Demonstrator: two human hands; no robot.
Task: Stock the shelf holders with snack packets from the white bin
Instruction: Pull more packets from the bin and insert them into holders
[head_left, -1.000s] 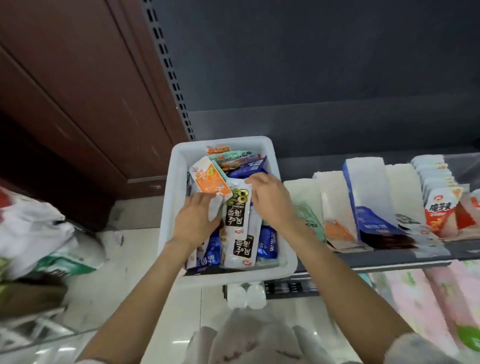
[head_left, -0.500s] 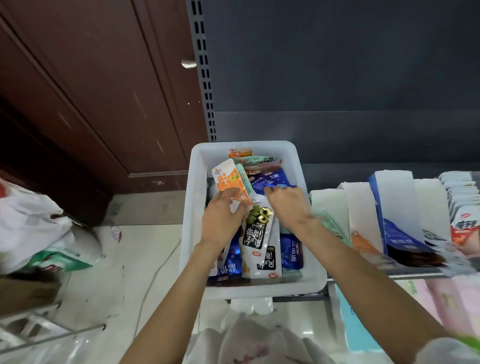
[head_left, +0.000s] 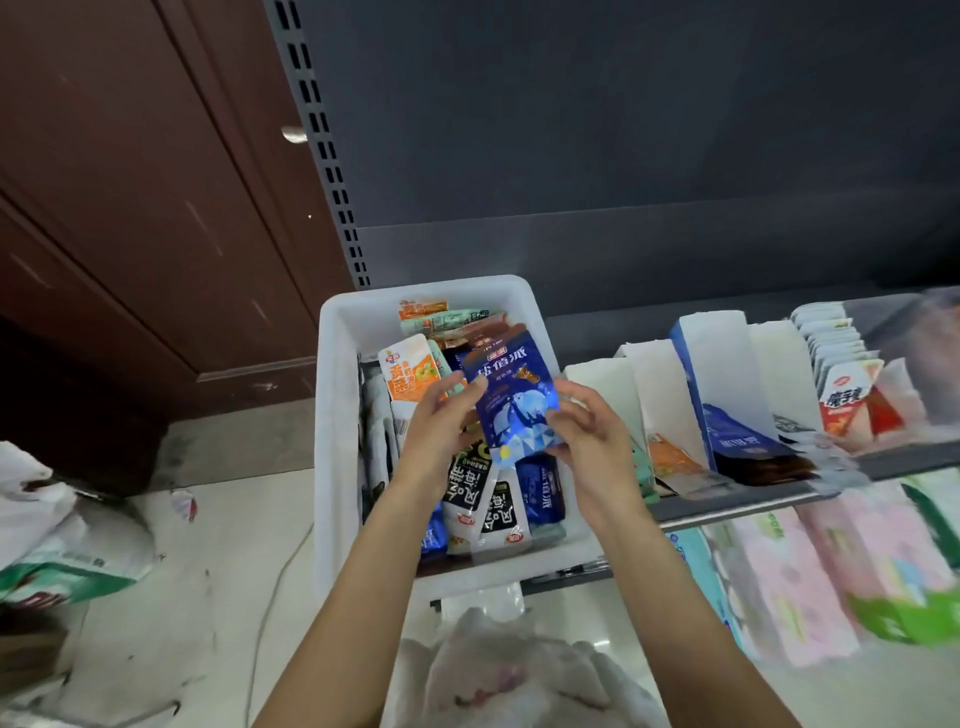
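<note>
At the far left, crumpled white plastic bags (head_left: 62, 530) are lying on the pale tiled floor (head_left: 223, 545) below a dark red-brown wooden door (head_left: 135, 208). Next, the white plastic bin (head_left: 337, 415) is sitting at the end of the grey metal shelf (head_left: 727, 506), crowded with mixed snack packets. Above it the left hand (head_left: 441, 431) is steadying the left edge of a glossy blue foil snack packet (head_left: 511, 400) with its fingers, while the right hand (head_left: 589, 441) is pinching the lower right corner. The packet is standing nearly upright, long axis running away from the person and leaning left. The white paper shelf holders (head_left: 727, 374) are lying to the right, so the right hand is nearer them, and the carry looks short and sideways.
</note>
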